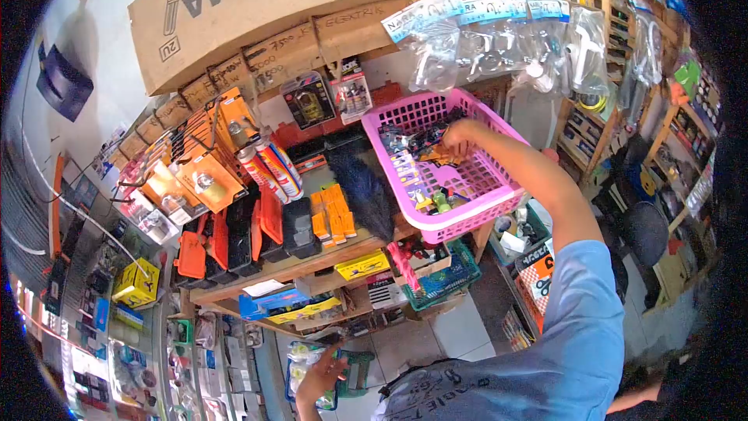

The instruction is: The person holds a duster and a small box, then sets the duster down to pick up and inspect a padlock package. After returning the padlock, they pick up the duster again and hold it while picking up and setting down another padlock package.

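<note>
My right hand (pixel 461 137) reaches into a pink plastic basket (pixel 456 226) on the shelf's right end. Its fingers curl down among small dark and orange-carded items (pixel 441 157), and their tips are hidden. Whatever the fingers grip is too small to name. Small packets (pixel 403 168) lie along the basket's left side, and a small green item (pixel 442 201) lies near its front. My left hand (pixel 321 376) hangs low in front of the shelf, fingers apart and holding nothing. It is close to a white-and-green package (pixel 302 365) below.
Left of the basket are orange boxes (pixel 333 213), red-lidded bins (pixel 269 218) and hanging carded padlocks (pixel 209 181). Bagged taps (pixel 432 47) hang above it. A green basket (pixel 444 279) sits beneath. A glass display case (pixel 183 351) stands lower left.
</note>
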A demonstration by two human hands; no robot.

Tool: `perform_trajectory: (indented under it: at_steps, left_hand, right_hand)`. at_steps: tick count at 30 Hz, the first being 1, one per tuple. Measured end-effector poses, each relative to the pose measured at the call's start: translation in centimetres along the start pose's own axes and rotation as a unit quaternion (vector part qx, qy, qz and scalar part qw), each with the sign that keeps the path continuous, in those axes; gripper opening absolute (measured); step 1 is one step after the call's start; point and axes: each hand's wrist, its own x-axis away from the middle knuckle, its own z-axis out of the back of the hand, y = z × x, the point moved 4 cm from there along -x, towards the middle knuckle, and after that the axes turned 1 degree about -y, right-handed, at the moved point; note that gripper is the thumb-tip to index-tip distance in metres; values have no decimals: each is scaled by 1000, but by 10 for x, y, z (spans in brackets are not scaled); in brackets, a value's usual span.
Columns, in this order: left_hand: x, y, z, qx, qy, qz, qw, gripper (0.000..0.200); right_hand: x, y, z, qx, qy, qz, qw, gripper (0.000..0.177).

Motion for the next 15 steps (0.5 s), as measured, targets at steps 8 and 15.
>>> perform_trajectory:
  at_steps: [8, 15]
  left_hand:
    - [23, -62, -4, 82, 57, 7, 995, 53]
    - [7, -58, 0, -10, 50, -7, 999, 56]
  right_hand:
    - [-65, 27, 9, -127, -11, 19, 992, 21]
    - [63, 20, 28, -139, 161, 144, 966, 19]
